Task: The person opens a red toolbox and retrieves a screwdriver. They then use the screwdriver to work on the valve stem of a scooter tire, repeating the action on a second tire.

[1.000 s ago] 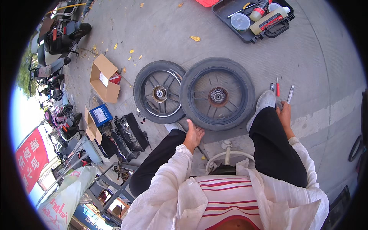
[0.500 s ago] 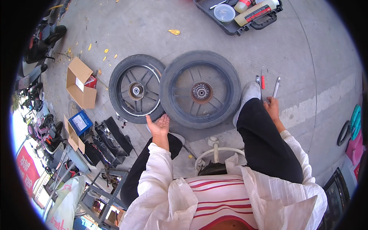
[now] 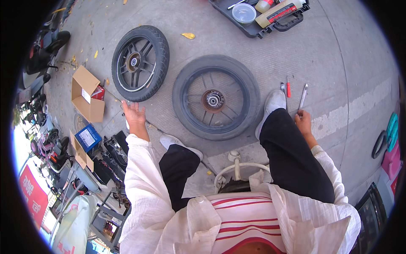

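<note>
My left hand (image 3: pixel 135 115) is open, palm up and fingers spread, just below the near edge of the smaller black spoked wheel (image 3: pixel 141 63). That wheel is tilted, its tyre tread showing on the right; I cannot tell whether the fingers touch it. A larger, dusty wheel with tyre (image 3: pixel 215 97) lies flat in front of me, with rust around its hub. Right of my right shoe, my right hand (image 3: pixel 303 122) is closed around the lower end of a silver wrench (image 3: pixel 303 96) on the ground.
Beside my right shoe lie a red-handled screwdriver (image 3: pixel 288 89) and another metal tool (image 3: pixel 283 87). An open black toolbox (image 3: pixel 263 29) stands at the far side. Cardboard boxes (image 3: pixel 86 91), a blue box (image 3: pixel 88 136) and dark parts (image 3: pixel 111 157) are on the left.
The smaller wheel has moved left and away from the larger wheel, and tilted. My left hand has moved left and farther out after it. My right hand stays by the wrench.
</note>
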`<state>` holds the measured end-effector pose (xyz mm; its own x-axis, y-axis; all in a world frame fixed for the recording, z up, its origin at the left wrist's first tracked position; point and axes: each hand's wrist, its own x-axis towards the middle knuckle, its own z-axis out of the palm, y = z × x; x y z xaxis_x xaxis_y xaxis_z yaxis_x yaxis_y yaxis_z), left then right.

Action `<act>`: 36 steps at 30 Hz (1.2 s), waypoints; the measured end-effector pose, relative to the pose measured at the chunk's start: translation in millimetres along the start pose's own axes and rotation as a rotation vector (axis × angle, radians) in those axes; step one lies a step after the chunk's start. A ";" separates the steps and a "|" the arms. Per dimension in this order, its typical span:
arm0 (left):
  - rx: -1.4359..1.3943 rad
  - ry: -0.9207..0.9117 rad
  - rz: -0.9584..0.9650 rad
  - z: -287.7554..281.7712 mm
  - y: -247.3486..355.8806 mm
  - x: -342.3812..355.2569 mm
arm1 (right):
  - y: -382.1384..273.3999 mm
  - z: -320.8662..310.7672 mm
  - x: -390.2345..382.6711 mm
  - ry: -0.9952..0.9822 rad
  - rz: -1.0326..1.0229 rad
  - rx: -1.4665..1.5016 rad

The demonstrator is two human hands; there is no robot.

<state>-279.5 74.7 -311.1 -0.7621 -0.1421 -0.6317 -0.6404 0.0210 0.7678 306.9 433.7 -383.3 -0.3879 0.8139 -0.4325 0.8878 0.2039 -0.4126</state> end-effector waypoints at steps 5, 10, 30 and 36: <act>0.369 0.048 -0.380 48.5 -60.4 -51.3 | -9.7 9.1 10.4 -0.005 0.050 0.030; 0.614 -0.092 -0.037 -0.3 -166.3 -108.0 | -30.4 6.3 11.8 -0.014 -0.030 0.075; 0.108 -0.284 -0.220 -55.7 -123.8 -247.3 | 61.7 -104.5 -172.8 0.132 0.090 0.463; 0.017 -0.228 -0.127 -65.9 -99.6 -268.9 | 105.7 -119.7 -218.2 0.192 0.106 0.589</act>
<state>-4.5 45.5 -210.6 -0.6761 0.0824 -0.7322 -0.7323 0.0338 0.6801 515.0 342.8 -236.5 -0.2051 0.9074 -0.3667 0.6123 -0.1733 -0.7714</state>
